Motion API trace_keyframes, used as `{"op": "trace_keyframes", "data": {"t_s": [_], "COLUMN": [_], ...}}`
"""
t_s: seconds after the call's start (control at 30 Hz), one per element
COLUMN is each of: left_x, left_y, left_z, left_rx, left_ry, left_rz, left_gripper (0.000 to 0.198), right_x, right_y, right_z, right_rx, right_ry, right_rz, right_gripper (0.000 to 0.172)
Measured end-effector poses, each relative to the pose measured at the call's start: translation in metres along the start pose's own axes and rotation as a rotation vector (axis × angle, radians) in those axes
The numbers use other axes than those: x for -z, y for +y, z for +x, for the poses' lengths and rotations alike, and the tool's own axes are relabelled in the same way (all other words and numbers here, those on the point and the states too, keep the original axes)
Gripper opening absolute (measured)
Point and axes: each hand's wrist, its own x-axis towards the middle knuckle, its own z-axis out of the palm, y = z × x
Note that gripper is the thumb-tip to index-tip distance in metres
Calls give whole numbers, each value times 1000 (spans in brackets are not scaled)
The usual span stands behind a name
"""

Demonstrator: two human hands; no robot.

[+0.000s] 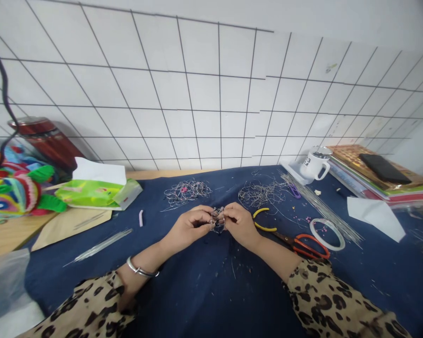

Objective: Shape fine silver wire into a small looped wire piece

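Observation:
Between my hands is a small piece of bent, looped wire (217,219), held just above the dark blue cloth (197,291). My left hand (194,224) pinches its left side with thumb and fingertips, and my right hand (240,224) pinches its right side. The fingers hide much of the wire's shape. Beyond my left hand lies a tangle of thin wire (186,190) with a pink bit in it. A second wire tangle (261,193) lies past my right hand. Yellow-handled pliers (264,227) are close beside my right wrist.
Orange-handled scissors (312,246), a white ring-shaped coil (339,245), straight wires (324,211) and a white mug (314,165) are on the right. Stacked books (352,178) carry a phone (384,168). To the left are a tissue pack (91,193), a thin wire bundle (102,245) and a colourful plush toy (17,195).

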Motion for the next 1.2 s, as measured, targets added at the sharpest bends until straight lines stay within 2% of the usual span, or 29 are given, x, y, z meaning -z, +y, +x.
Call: {"op": "trace_keyframes", "data": {"t_s": [0.2,0.43,0.7,0.87,1.2], "left_x": [-2,-2,13,22,26], "left_y": [0,-3,-8,-9,-16], "left_z": [0,-1,7,8,8], "left_rx": [-35,-19,-31,-23,-33], "left_ry": [7,12,46,19,-42], "left_rz": [-1,17,23,10,-45], "left_gripper": [8,6,9,8,10], "right_x": [-4,-2,5,7,10], "right_y": [4,2,-4,-7,-5], "right_z": [0,2,8,8,6], "right_rx": [-129,-64,-133,-126,-108], "right_ry": [-36,-38,39,30,-1], "right_rz": [148,50,62,73,65], "right_gripper": [19,18,14,15,10]}}
